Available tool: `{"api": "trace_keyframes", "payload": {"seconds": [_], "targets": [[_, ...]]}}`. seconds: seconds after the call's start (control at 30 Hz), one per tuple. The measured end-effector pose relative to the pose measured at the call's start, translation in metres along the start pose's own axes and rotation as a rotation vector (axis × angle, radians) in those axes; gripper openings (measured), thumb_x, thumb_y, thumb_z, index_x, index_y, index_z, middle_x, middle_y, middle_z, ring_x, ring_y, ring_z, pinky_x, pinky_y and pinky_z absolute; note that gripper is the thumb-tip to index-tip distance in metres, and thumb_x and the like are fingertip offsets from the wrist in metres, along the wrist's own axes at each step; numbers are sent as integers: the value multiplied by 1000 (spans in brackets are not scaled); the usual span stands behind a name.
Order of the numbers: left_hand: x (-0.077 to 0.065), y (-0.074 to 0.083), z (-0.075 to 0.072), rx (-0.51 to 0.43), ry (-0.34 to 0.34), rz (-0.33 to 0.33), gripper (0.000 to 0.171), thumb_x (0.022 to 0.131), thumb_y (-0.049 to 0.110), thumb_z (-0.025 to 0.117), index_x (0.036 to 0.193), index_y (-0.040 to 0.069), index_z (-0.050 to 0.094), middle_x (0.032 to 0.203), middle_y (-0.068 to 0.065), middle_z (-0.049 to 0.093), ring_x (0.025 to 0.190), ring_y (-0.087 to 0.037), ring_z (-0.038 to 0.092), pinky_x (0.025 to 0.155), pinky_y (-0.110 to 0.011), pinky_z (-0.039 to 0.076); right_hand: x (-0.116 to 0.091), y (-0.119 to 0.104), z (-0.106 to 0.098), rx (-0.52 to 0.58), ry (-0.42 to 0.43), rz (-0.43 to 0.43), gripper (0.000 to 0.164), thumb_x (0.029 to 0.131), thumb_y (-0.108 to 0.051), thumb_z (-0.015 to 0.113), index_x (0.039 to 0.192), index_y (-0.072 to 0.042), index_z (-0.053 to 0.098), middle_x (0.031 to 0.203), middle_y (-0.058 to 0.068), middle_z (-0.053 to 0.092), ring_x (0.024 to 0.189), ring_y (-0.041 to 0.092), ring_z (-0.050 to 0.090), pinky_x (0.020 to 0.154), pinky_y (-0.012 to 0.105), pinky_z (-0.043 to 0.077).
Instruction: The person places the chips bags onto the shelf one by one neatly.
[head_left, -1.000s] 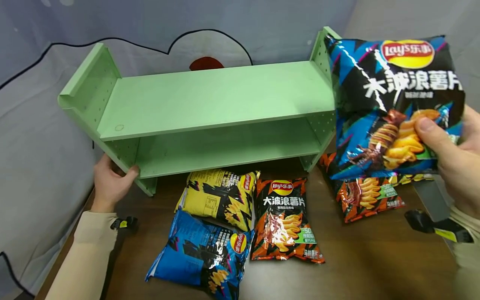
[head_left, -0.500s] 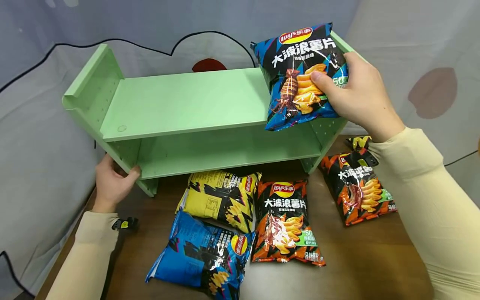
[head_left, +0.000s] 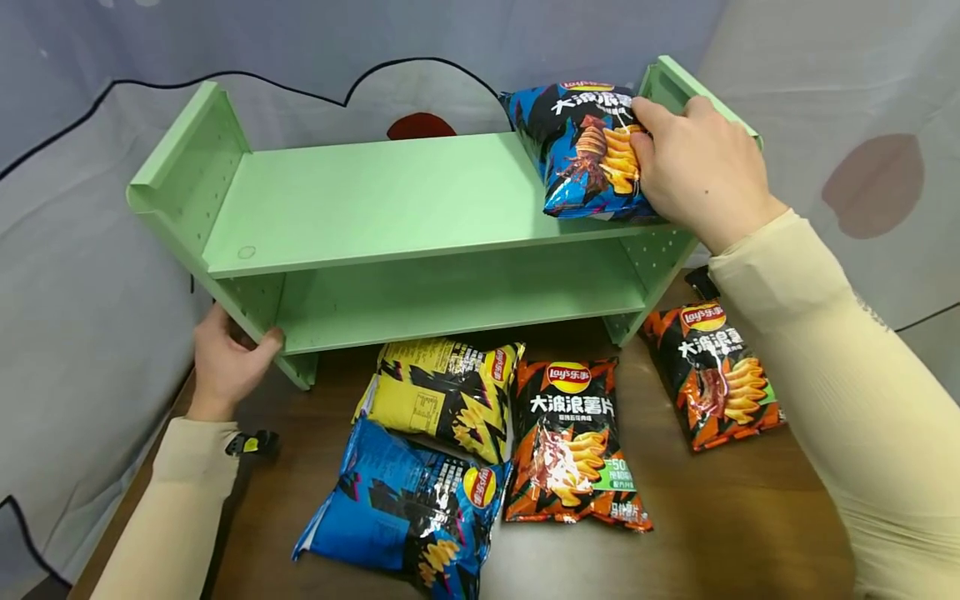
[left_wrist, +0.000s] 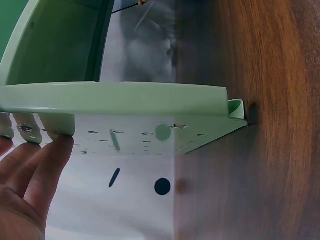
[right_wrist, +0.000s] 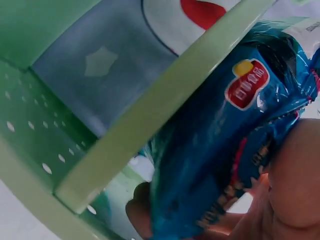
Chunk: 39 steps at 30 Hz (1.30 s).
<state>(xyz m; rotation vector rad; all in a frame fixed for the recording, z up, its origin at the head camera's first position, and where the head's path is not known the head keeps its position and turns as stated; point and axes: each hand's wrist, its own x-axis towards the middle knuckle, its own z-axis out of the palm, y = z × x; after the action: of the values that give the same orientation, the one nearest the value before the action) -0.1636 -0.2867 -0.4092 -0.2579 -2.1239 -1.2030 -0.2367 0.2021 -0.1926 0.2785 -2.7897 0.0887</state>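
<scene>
The blue-and-black chip bag [head_left: 588, 158] is now at the right end of the upper shelf, leaning back with its printed front up; whether its weight is on the board I cannot tell. A second ago it was held out in front of the rack's right end; half a second ago it was upright and higher. The right hand [head_left: 701, 171] has come down with it and grips its right edge, fingers bent around it.

The green rack [head_left: 367, 200] has stayed in place. The left hand [head_left: 231, 362] still holds its left end panel, thumb at the front and fingers against the outer face.

On the tabletop [head_left: 675, 533], the yellow bag [head_left: 442, 396], the blue bag [head_left: 420, 508] and the orange bag [head_left: 568, 446] lie where they were, close together. Right of the rack, another orange bag [head_left: 716, 375] is partly covered by the right sleeve [head_left: 840, 358].
</scene>
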Motion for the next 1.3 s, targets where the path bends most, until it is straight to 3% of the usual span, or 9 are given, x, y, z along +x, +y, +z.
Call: {"api": "trace_keyframes", "payload": {"seconds": [0.1,0.3,0.6,0.8,0.97,1.1,1.23,1.3], "targets": [[1,0,0,-2,1,9,46,76,-3,66,120,-11,66,97,22,65,72,15,56,58,-4,41,4,0,-1,-53,-11,-17,48,111,-33,29,148,-11,49,105,37,53,88,54,52,64,73,47],[2,1,1,-4,-1,18,46,75,-2,66,121,-11,66,98,19,65,72,15,56,59,-5,41,-3,2,-3,-40,16,-6,50,110,-30,31,153,-10,47,120,39,53,86,60,55,70,73,48],[3,5,2,-7,2,20,44,76,0,65,118,-13,66,96,20,64,70,16,54,57,-4,40,-46,16,-8,82,458,-255,33,104,-19,53,127,-4,72,100,24,59,74,39,53,63,55,41],[3,5,1,-24,-7,10,45,76,-1,66,119,-14,65,97,26,64,72,17,57,58,-4,42,-81,29,-1,167,548,-293,30,99,-17,56,109,3,75,94,23,60,72,32,47,65,41,29],[2,6,0,-28,8,5,45,76,0,66,119,-14,65,101,23,64,82,14,60,69,-5,44,-111,50,27,224,567,-267,38,99,-26,53,99,5,74,88,22,62,76,33,55,66,40,34],[1,7,-1,-36,19,-10,45,75,0,66,117,-15,65,102,23,64,89,12,61,77,-7,44,-133,73,59,251,540,-210,32,95,-25,58,98,3,74,86,19,62,74,32,55,66,40,34],[0,4,-2,-28,32,-9,44,74,1,66,115,-15,66,101,25,65,88,12,60,77,-7,43,-153,101,92,219,392,-90,27,90,-20,67,105,1,72,92,19,61,74,31,51,64,44,35],[-1,-1,-2,-19,37,-10,43,74,1,67,114,-14,66,100,26,65,86,13,59,75,-6,43,-163,115,106,199,278,-7,34,89,-21,70,114,3,69,98,22,59,78,35,49,65,48,35]]}}
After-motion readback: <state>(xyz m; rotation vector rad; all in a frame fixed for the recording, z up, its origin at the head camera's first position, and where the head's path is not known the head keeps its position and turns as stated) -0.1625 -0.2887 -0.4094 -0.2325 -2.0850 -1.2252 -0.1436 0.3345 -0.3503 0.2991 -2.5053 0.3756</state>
